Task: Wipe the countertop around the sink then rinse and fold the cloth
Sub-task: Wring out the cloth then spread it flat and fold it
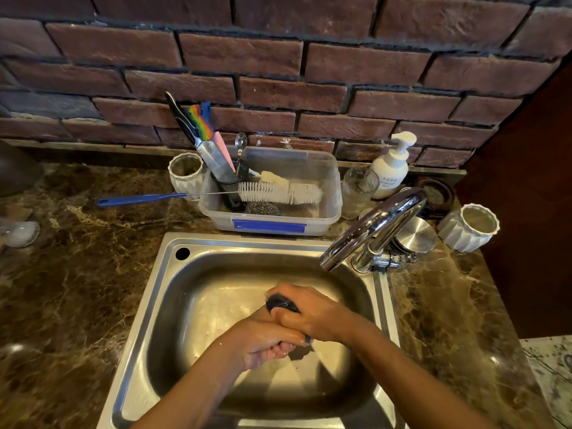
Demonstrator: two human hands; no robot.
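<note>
hands meet over the middle of the steel sink (pixel 173 292), both wrapped around a dark cloth (pixel 281 303) twisted into a tight roll. left hand (pixel 263 342) has its fingers curled shut around the near end of the cloth, right hand (pixel 309 314) has its fingers clamped around the far end, and the two hands press against each other. only small dark bits of cloth show between and beyond the fingers. chrome faucet (pixel 377 224) arches over the basin's right rear corner, its spout just beyond the hands. behind the sink on the brown marbled surface (pixel 77 289) sits a clear plastic tub (pixel 309 224) holding a white bottle brush (pixel 278 191).
</note>
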